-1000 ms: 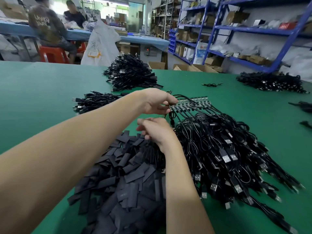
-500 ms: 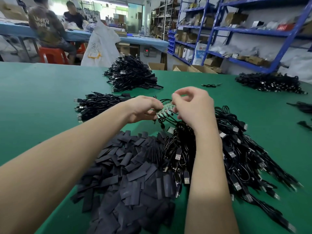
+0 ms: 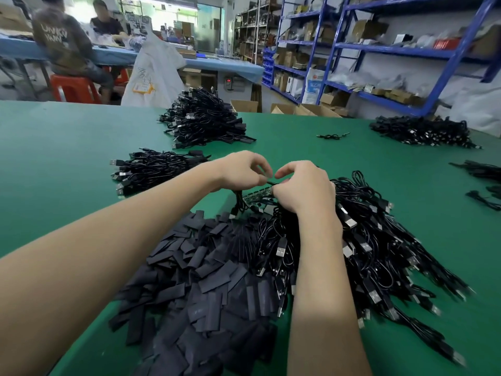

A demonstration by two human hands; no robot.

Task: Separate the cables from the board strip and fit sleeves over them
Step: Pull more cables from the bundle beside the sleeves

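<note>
Both hands are pinching at the board strip [image 3: 256, 194]: left hand [image 3: 241, 172], right hand [image 3: 301, 185], seemingly gripping one cable; it's snapping best close to the joint.

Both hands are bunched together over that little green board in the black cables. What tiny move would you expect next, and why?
Probably a short pull apart. The left hand and right hand pinch a thin black cable between them, just above the board strip, which other cables hang from. That suggests freeing this one. The sleeves lie in a pile just below, ready afterwards.
</note>
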